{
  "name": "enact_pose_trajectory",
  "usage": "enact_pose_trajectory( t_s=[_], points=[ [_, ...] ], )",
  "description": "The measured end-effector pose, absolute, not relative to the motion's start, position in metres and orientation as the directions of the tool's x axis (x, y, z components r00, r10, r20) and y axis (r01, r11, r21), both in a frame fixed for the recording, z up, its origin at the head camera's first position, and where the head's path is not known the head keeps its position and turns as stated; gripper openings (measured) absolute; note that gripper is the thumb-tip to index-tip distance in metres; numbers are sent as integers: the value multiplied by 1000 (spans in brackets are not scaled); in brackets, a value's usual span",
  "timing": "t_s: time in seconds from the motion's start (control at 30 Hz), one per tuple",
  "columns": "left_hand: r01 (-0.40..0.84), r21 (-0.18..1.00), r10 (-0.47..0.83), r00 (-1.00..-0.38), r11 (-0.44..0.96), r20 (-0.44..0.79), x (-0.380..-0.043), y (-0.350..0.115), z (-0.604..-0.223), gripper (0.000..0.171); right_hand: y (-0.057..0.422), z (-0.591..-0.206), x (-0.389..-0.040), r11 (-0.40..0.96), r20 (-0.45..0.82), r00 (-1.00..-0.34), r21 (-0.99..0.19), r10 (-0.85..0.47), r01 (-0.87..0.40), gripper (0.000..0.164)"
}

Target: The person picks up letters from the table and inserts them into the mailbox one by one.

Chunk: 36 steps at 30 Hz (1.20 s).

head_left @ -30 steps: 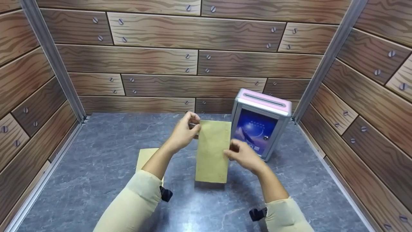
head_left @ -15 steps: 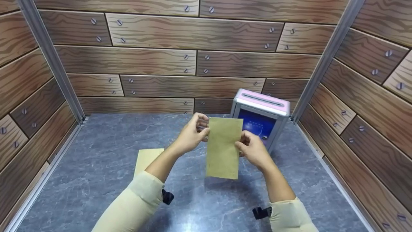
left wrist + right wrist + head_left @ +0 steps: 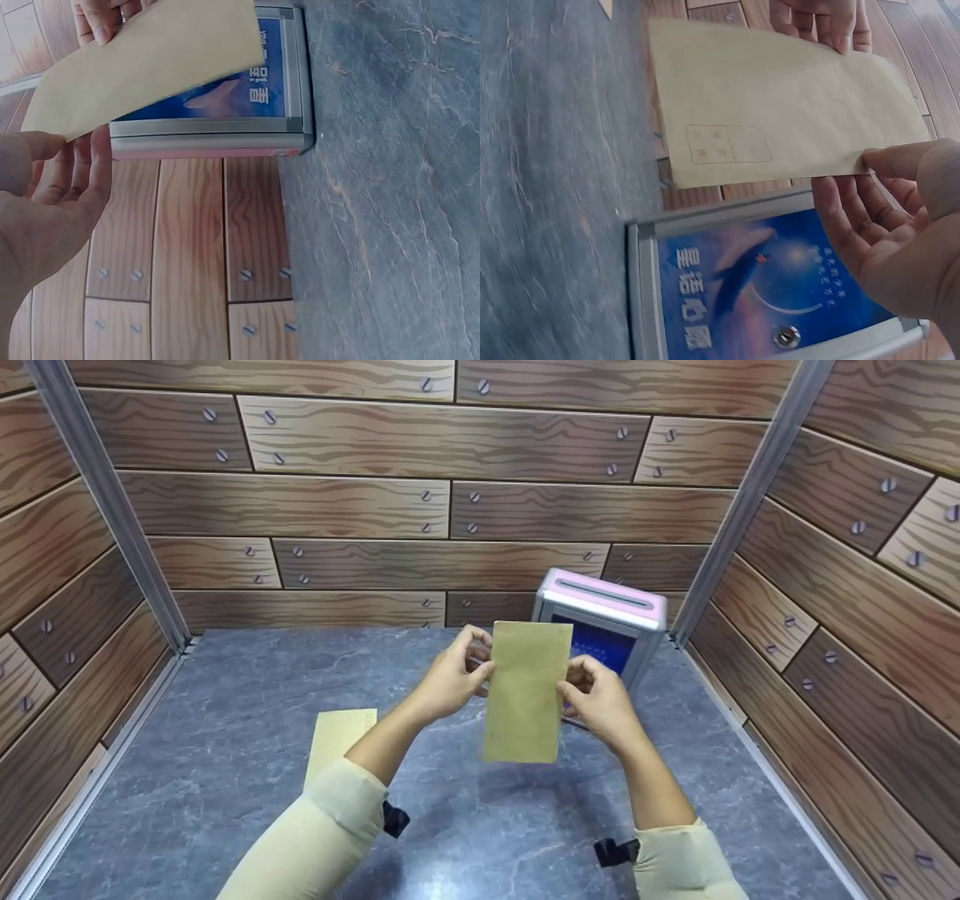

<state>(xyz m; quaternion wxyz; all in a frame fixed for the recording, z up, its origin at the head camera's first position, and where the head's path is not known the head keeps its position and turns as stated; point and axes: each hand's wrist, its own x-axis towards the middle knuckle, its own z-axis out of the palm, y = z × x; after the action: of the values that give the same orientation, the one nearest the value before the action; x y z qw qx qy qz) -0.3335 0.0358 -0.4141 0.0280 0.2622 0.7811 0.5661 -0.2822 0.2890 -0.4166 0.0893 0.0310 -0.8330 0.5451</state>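
A tan paper envelope point(image 3: 527, 694) is held upright between both hands, in front of a box. My left hand point(image 3: 457, 671) pinches its left edge near the top. On the opposite edge, my right hand point(image 3: 598, 697) pinches it between thumb and fingers. Printed stamp squares show on the envelope point(image 3: 780, 97) in the right wrist view. The box point(image 3: 607, 598) has a pink top with a long slot, a silver frame and a blue picture front point(image 3: 757, 285) with a small lock. The envelope covers part of that front in the head view.
A second tan envelope point(image 3: 341, 735) lies on the grey marbled table point(image 3: 247, 675), partly hidden under the left forearm. Wood-patterned walls point(image 3: 360, 506) with metal corner posts enclose the back and sides. The box stands near the back right corner.
Both hands have carried the envelope up and to the right, so it now overlaps the box's front. The right hand has moved higher along with it. The second envelope stays on the table.
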Motion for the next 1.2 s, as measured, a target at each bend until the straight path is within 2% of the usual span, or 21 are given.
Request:
enact_pose_trajectory(
  t_s=[0.13, 0.43, 0.87, 1.07, 1.2],
  points=[
    [387, 897, 431, -861, 214, 269, -335, 42, -410, 27, 294, -411, -281, 437, 219, -973, -884, 73, -166, 14],
    [476, 850, 437, -829, 225, 348, -338, 58, -395, 21, 309, -396, -280, 328, 216, -970, -929, 108, -171, 13],
    [552, 806, 428, -795, 213, 430, -346, 81, -361, 15, 322, -357, -276, 292, 244, -951, -939, 191, -182, 11],
    [623, 746, 395, -762, 235, 513, -346, 92, -333, 12, 327, -330, -274, 272, 327, -915, -926, 234, -262, 8],
    [661, 718, 392, -733, 218, 556, -346, 97, -316, 12, 328, -314, -272, 254, 393, -877, -910, 276, -328, 13]
  ],
)
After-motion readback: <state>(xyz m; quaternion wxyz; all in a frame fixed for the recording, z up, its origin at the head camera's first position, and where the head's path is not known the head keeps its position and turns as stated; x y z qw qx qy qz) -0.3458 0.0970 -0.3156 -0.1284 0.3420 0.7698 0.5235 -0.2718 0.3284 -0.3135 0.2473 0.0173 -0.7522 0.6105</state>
